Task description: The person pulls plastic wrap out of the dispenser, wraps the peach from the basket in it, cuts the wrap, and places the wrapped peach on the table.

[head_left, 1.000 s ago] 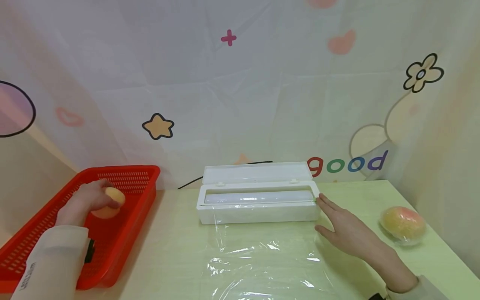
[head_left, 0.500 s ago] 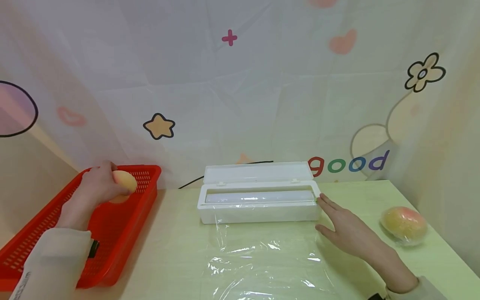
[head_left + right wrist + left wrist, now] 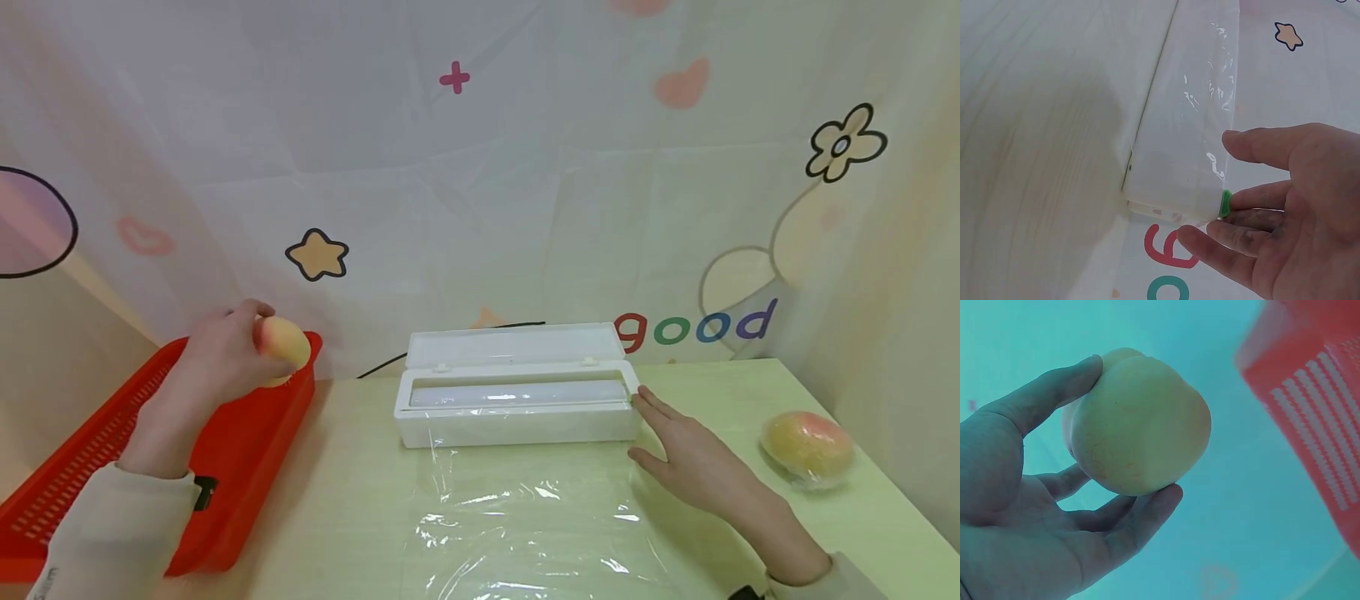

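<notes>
My left hand grips a yellow-pink peach above the far right corner of the red basket. In the left wrist view thumb and fingertips press round the peach. My right hand, its fingers extended, touches the right end of the white wrap box. In the right wrist view its fingertips lie at the box's end beside a green piece. The box lid stands raised, with a roll inside. Clear film runs from the box toward the front of the table.
A film-wrapped peach sits on the table at the right, near its edge. Behind the table hangs a printed curtain. A black cord lies behind the box.
My left hand has lifted the peach up and to the right, from inside the basket to above its far corner. My right hand has stayed at the box's end.
</notes>
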`<action>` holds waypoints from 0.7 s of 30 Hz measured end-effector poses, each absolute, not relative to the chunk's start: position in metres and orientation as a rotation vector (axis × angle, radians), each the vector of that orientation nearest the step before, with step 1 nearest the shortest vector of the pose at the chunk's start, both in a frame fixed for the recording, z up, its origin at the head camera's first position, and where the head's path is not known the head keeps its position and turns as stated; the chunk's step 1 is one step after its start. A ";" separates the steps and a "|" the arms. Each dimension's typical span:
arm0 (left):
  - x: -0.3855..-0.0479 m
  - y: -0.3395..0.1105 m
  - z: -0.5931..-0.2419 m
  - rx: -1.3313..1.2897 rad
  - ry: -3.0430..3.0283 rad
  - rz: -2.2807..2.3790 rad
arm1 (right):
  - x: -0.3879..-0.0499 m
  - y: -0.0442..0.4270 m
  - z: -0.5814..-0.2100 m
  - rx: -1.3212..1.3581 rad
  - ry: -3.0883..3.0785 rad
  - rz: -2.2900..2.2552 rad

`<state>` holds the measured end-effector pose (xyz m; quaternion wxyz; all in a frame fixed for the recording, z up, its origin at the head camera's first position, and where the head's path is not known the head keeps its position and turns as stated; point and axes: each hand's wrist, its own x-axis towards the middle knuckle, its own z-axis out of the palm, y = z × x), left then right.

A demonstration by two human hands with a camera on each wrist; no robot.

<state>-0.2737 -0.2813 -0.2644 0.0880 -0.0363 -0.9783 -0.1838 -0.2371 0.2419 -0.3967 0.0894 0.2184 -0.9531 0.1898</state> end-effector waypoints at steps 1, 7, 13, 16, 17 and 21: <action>-0.272 -0.277 -0.262 -0.115 -2.910 -0.549 | -0.237 0.242 -0.397 0.649 -2.835 0.565; -0.259 -0.254 -0.255 -0.159 -2.913 -0.578 | -0.237 0.242 -0.396 0.653 -2.834 0.569; -0.246 -0.233 -0.256 -0.222 -2.898 -0.586 | -0.237 0.241 -0.396 0.653 -2.829 0.561; -0.242 -0.221 -0.259 -0.269 -2.879 -0.579 | -0.237 0.241 -0.396 0.655 -2.825 0.557; -0.241 -0.217 -0.260 -0.286 -2.870 -0.581 | -0.237 0.241 -0.396 0.655 -2.826 0.555; -0.237 -0.203 -0.265 -0.339 -2.843 -0.612 | -0.238 0.241 -0.397 0.652 -2.828 0.560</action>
